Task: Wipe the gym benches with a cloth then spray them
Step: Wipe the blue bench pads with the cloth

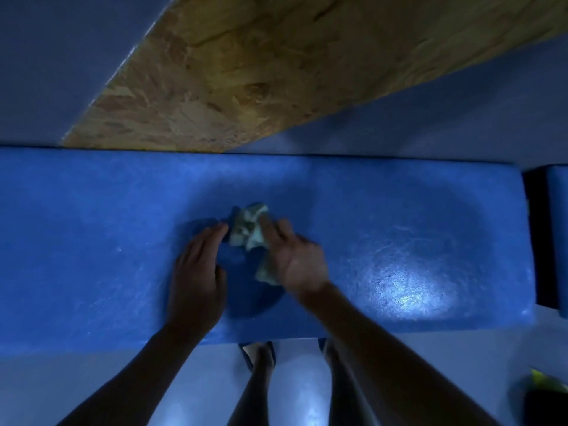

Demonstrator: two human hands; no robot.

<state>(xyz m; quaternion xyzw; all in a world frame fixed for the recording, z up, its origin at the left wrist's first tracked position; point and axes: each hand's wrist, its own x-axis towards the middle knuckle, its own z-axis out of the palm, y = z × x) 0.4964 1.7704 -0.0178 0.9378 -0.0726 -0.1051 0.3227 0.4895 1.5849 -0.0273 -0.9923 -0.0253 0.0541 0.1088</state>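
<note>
Below, on the far left, the blue padded bench (pixel 92 241) runs across the whole view. The left hand (pixel 196 272) lies flat on it, palm down, fingers straight and relaxed, gripping nothing; its fingertips point away from the person and stop just short of the cloth (pixel 249 232). That cloth, a crumpled pale green rag, sits on the bench pad just beyond and to the right of the left fingertips, between the two hands. The right hand (pixel 295 259) rests on the rag's right side with its fingers laid over the top of it, and part of the rag trails back under the palm toward the wrist. Whether those fingers pinch the rag or only press it down I cannot tell, as the hand is blurred. Farther right of that hand a bright patch of light gleams on the pad. Beyond both hands a strand board panel (pixel 276 72) slants across. Nearer than the wrists, the person's legs (pixel 261 388) stand on a pale floor (pixel 92 379).
</note>
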